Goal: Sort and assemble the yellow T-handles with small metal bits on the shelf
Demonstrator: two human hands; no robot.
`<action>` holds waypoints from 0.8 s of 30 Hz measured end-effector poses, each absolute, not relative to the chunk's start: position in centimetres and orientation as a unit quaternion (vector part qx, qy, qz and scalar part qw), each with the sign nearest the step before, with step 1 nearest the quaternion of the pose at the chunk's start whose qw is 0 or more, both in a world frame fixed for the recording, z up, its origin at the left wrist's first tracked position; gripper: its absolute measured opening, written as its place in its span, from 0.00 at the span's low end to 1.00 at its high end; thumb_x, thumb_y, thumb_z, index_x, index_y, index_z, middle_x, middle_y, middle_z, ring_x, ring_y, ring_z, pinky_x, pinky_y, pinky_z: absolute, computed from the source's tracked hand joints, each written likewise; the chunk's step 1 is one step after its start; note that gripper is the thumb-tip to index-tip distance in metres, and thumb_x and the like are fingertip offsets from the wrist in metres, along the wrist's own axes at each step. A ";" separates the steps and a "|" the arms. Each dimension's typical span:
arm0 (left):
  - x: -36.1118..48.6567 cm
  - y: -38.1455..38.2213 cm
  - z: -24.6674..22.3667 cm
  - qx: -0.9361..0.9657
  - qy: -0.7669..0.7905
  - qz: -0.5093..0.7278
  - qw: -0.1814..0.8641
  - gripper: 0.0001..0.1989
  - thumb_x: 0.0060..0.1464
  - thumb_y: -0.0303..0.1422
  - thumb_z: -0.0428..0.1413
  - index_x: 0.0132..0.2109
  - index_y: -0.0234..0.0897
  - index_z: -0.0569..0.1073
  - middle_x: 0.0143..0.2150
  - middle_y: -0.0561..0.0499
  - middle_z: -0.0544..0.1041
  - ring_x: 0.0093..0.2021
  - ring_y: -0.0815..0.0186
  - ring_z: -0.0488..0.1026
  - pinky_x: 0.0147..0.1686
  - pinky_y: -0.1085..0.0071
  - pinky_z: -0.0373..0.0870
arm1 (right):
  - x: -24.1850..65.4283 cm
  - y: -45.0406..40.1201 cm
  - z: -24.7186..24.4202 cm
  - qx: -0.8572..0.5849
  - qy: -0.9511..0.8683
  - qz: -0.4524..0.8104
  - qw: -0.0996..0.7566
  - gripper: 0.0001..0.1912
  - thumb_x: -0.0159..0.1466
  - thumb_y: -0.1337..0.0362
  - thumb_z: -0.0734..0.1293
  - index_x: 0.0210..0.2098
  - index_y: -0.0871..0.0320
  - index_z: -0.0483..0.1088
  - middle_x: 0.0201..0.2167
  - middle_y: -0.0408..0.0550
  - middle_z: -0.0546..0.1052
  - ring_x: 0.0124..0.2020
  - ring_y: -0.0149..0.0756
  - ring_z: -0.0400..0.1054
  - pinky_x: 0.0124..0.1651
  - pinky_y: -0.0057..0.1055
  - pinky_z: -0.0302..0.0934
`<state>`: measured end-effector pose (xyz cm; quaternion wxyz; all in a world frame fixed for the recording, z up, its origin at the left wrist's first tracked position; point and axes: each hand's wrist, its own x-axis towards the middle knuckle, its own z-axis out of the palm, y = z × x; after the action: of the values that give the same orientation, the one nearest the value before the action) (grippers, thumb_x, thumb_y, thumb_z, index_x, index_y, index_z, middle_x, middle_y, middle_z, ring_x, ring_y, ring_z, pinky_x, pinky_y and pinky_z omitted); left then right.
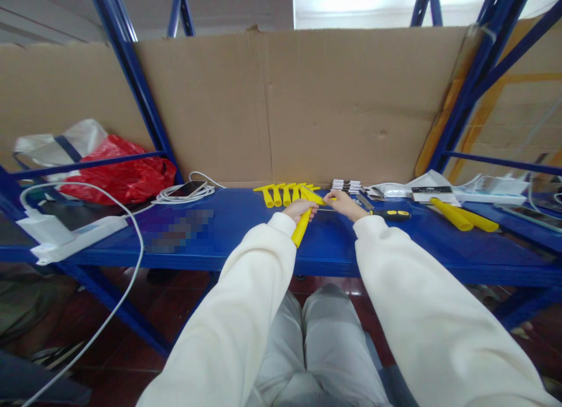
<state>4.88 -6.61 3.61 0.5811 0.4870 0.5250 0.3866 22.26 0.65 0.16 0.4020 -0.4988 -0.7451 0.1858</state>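
My left hand (pixel 300 209) is closed around the handle of a yellow T-shaped scraper (pixel 301 231), whose handle points down toward me and whose head tilts up to the right. At the right end of that head, my right hand (pixel 342 204) is closed in a pinch; what lies between its fingertips is too small to make out. Just beyond my left hand, several more yellow T-shaped scrapers (pixel 276 195) stand in a row. A screwdriver (pixel 396 214) with a black and yellow handle lies right of my right hand, its thin shaft running left below the fingers.
Small black-and-white packs (pixel 346 185) sit at the back of the blue table (pixel 246 243). Two yellow handles (pixel 465 215) lie at the right. At left are a coiled white cable (pixel 187 194), a power strip (pixel 81 238) and a red plastic bag (pixel 123 170). Cardboard (pixel 307 102) closes the back.
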 end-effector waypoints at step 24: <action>5.0 -6.7 3.4 0.526 0.492 0.404 0.563 0.18 0.61 0.16 0.59 0.27 0.38 0.66 0.17 0.59 0.65 0.18 0.73 0.61 0.22 0.76 0.59 | 21.8 -0.4 -0.3 -0.492 -0.662 0.294 0.482 0.09 0.58 0.64 0.74 0.31 0.53 0.69 0.34 0.43 0.78 0.44 0.39 0.73 0.57 0.38 0.68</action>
<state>4.99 -6.75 3.37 0.5635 0.5263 0.4923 0.4040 21.78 -0.36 -0.31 0.4824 -0.4923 -0.6622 0.2940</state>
